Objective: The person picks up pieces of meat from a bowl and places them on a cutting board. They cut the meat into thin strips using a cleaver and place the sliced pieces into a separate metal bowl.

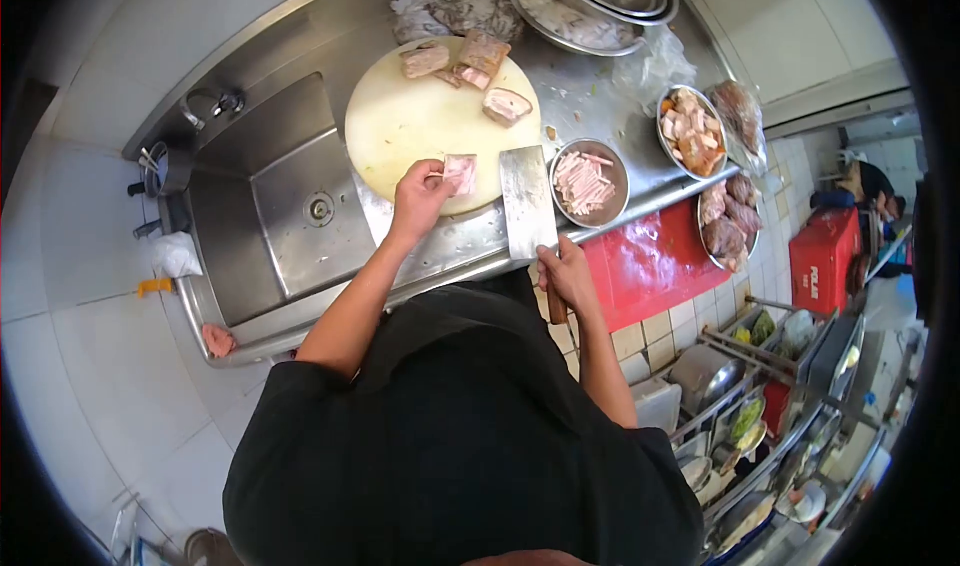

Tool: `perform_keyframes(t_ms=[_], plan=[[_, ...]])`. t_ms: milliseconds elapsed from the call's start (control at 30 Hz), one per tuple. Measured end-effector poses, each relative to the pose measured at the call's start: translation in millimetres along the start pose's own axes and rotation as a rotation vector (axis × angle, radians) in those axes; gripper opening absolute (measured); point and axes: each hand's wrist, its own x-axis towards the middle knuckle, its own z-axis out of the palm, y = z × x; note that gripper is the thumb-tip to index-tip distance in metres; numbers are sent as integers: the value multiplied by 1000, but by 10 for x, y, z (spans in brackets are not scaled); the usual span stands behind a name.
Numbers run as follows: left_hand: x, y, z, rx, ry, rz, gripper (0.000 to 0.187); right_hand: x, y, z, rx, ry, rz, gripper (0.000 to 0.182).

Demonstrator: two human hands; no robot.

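Note:
My left hand (421, 204) is closed on a small slab of pale pink meat (460, 173) at the near edge of the round cutting board (400, 131). In my right hand (570, 276) is the handle of a cleaver (527, 201). Its broad blade lies flat-side up between the board and a metal bowl (622, 211) of thin meat strips (584, 183). Larger meat chunks, including a pale-sided block (507, 107) and a browner piece (425, 61), sit toward the board's far side.
Left of the board is a steel sink (290, 181) with a faucet (215, 104). Stacked metal bowls (600, 41) stand at the back. Rightward are a bowl of meat pieces (690, 131), another of darker meat (728, 231), and a red surface (650, 266). A person (872, 188) is at far right.

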Motion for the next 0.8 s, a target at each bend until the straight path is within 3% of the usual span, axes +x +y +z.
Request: perform_keyframes(t_ms=[33,133,167,300,400,433,800], plan=[[28,35,8,158,-40,-139,27,-3,28,53,41,6,-33,21],[66,300,27,1098,-34,9,32,-48,-64,167,-1,50,-10,16],[87,430,16,1076,5,-15,34,-63,-93,202,-17,64,-13,20],[374,198,-306,964,-399,485,37,-89,-293,341,-60,48,-34,26],[413,165,-303,984,-521,522,38,-23,-313,437,-61,15,-33,26],[399,165,-287,973,-518,505,38,34,-287,458,-81,-3,-40,36],[467,133,-304,976,-580,492,36,161,-378,530,-33,10,3,34]])
